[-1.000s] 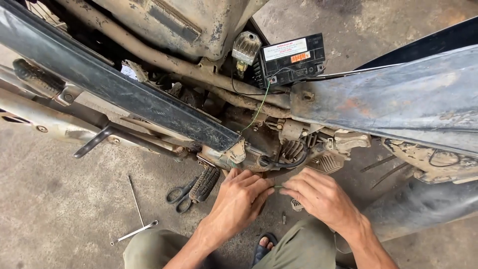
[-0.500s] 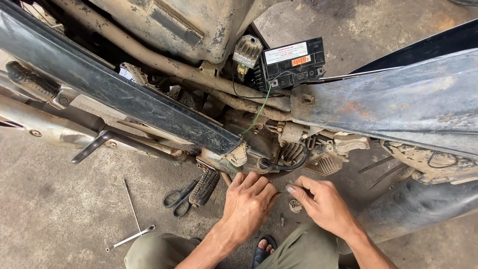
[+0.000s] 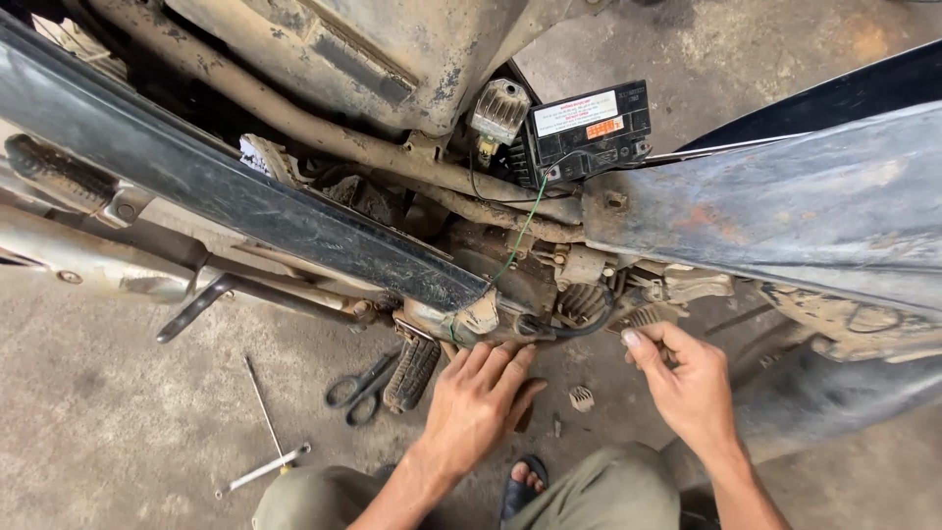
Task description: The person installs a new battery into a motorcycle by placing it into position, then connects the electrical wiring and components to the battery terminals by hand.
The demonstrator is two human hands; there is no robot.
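I look down on a dirty motorcycle lying on its side. My left hand (image 3: 478,399) rests with spread fingers on the underside of the engine case (image 3: 510,285), fingertips touching the metal, holding nothing. My right hand (image 3: 687,383) reaches to a ribbed foot peg (image 3: 643,316) beside a black hose (image 3: 569,329); its thumb and fingers pinch around the peg's end. A black battery box (image 3: 589,132) with a white label sits above, and a green wire (image 3: 520,231) runs down from it.
Black scissors (image 3: 361,387) and a T-shaped metal wrench (image 3: 263,432) lie on the concrete floor at lower left. A ribbed rubber peg (image 3: 412,373) and a small ribbed part (image 3: 582,397) lie near my hands. The dark seat panel (image 3: 245,206) and fender (image 3: 785,206) cross above.
Both hands have moved apart: the left one slid up against the engine underside, the right one shifted right and up to the foot peg. The view has drifted slightly.
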